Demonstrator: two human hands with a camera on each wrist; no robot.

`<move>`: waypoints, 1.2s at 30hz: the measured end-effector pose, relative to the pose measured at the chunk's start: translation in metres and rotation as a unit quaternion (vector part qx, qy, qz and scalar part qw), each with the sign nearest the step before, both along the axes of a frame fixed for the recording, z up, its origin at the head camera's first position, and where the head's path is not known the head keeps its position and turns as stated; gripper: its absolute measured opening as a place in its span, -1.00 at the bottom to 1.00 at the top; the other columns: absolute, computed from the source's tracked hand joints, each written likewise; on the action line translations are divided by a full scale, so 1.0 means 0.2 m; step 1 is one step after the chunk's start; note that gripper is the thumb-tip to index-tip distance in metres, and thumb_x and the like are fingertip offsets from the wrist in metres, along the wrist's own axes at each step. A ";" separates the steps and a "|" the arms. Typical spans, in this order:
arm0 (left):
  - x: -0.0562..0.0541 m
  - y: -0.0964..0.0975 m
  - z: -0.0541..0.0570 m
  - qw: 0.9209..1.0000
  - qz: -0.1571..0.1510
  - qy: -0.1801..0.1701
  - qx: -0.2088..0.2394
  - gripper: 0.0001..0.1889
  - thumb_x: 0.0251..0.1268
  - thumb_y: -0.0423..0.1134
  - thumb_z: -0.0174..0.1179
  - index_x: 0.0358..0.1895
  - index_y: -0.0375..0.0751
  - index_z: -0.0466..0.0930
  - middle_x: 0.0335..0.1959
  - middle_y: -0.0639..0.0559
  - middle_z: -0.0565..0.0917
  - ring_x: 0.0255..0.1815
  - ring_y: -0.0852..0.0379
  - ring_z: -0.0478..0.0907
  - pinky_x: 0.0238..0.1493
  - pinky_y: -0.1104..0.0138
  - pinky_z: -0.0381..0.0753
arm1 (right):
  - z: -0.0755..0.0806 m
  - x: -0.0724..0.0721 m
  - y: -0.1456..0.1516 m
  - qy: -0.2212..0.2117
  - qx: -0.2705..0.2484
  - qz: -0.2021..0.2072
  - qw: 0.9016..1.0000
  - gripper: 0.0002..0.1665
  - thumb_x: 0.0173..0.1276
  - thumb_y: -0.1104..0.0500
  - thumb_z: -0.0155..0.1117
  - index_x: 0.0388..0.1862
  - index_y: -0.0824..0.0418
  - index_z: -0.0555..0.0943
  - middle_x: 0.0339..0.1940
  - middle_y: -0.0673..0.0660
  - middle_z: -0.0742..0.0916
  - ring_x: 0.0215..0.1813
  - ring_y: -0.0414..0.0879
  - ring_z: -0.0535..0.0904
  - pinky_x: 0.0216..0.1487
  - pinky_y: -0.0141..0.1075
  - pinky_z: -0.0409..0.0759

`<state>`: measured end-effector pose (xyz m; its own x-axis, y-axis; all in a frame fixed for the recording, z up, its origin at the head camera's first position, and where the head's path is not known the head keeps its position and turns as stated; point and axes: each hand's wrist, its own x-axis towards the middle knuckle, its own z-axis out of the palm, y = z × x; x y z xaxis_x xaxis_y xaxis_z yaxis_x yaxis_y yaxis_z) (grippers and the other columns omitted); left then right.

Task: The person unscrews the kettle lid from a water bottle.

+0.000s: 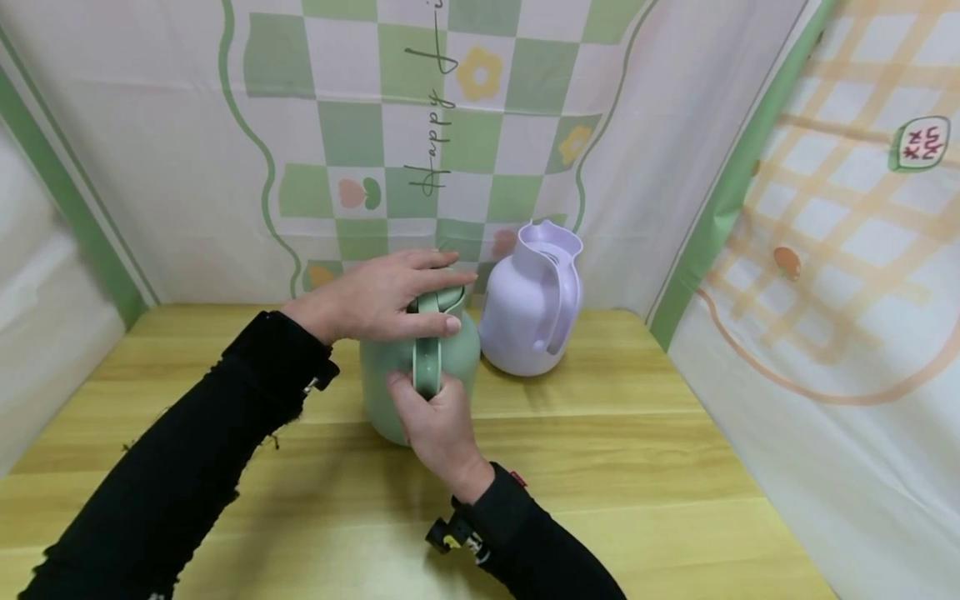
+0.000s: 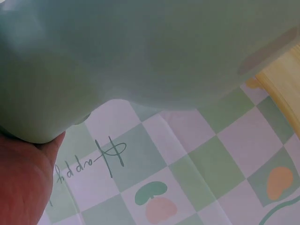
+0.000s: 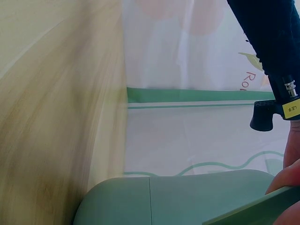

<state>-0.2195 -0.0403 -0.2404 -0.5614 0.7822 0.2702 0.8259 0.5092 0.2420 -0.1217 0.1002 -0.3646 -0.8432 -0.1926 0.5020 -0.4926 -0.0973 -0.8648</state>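
Two jugs, two hands: both of mine are on the green jug (image 1: 386,387).
The green jug stands upright on the one table (image 1: 622,458), its single handle (image 1: 427,362) turned toward me. My left hand (image 1: 363,296) lies over the green jug's top, fingers stretched out straight, thumb across the upper handle; one lid (image 1: 450,297) shows partly beneath it. My right hand (image 1: 444,429) grips the lower part of that handle. One purple jug (image 1: 521,312), also upright and with one handle, stands just right of the green jug and a little behind it; whether the two touch, I cannot tell. Behind the green jug hangs one checked cloth (image 1: 348,133) with two yellow flowers (image 1: 478,73) and the word "Happy".
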 end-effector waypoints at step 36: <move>0.04 0.06 0.06 0.998 0.036 0.045 -0.018 -0.31 0.40 0.29 0.22 0.48 0.01 0.53 0.43 -0.23 0.54 0.43 -0.17 0.51 0.37 0.01 0.53 | 0.00 0.01 -0.03 -0.012 0.010 -0.080 0.997 -0.42 0.60 0.10 0.15 -0.64 0.12 0.17 -0.76 0.04 0.26 -0.69 -0.08 0.10 -0.50 -0.32 0.13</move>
